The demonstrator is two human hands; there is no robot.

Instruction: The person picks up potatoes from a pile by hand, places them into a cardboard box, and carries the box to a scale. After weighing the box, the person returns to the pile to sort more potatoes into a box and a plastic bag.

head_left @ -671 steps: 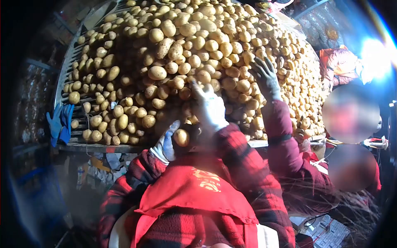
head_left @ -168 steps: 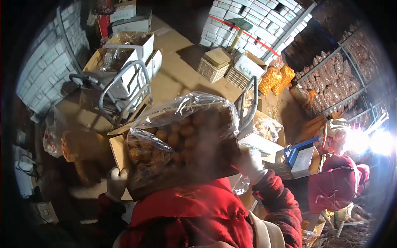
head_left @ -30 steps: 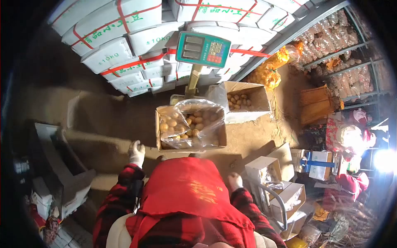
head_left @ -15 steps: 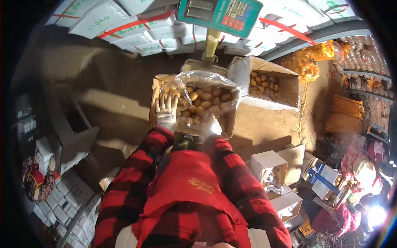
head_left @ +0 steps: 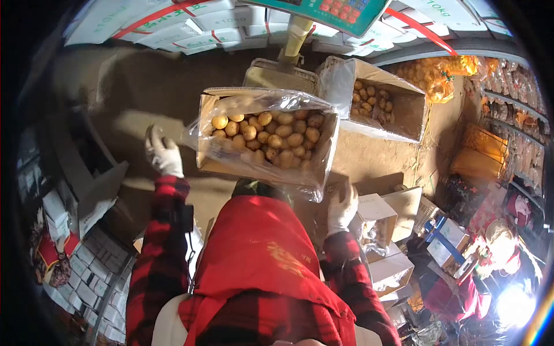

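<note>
A cardboard box lined with clear plastic film stands before me, filled with potatoes. The film spills over its left side and its near right corner. My left hand, in a pale glove with dirty fingertips, is off the box's left side, fingers apart and slightly bent, close to the film's loose edge. On the other side, my gloved right hand is below the box's near right corner, its fingers loosely extended beside the hanging film.
A second lined box with fewer potatoes stands right of it. Behind are a scale on a post and stacked white cartons. Small boxes sit at my right. Other people are at both sides.
My hands have left the potatoes and moved apart, left hand outward to the left, right hand outward and nearer my body. The film now lies further over the box's sides.
</note>
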